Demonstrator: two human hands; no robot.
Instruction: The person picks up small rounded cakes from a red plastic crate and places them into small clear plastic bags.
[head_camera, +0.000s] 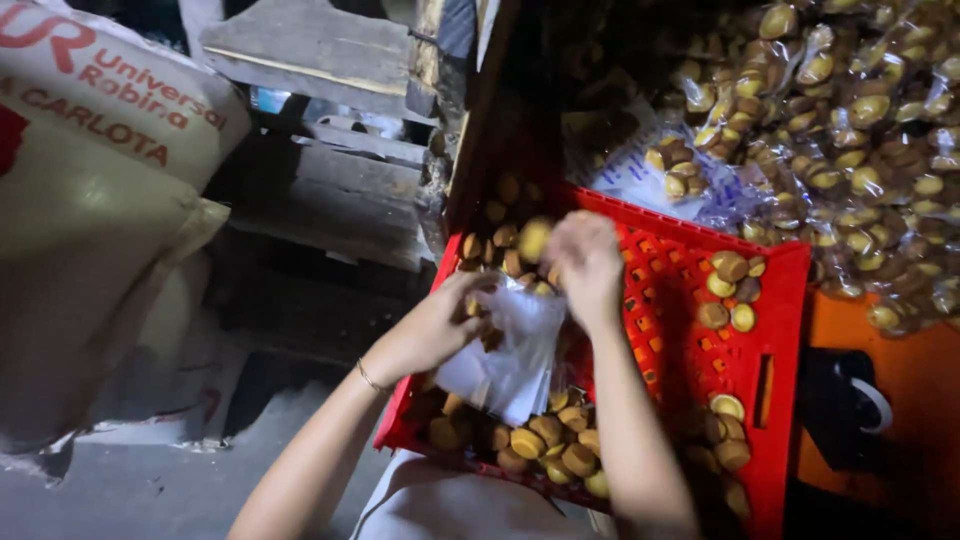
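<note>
Nearest the lens, two bare forearms angled up from the bottom edge, above a pale cloth-covered lap. Left hand, thin bracelet at the wrist, fingers curled and pinching the mouth of a clear plastic bag held over the middle of a red plastic crate. Right hand just above the bag's opening, fingers bunched together; blurred, so whether pinching a cake cannot be told. One small round cake just left of those knuckles, also blurred.

Inside the crate, small golden-brown cakes heaped along the near rim, a second cluster in the right corner, a few near the far right wall, more piled at the far left. Bare perforated red floor showing between these groups, giving open room right of the bag.

Beyond the crate's far wall, a large heap of bagged cakes spilling to the upper right edge. Right of the crate, touching its side, an orange surface bearing a dark object. Left of the crate, a dim floor, stacked grey wooden boards, and a big pale sack with red lettering against the left edge, well apart from both hands.
</note>
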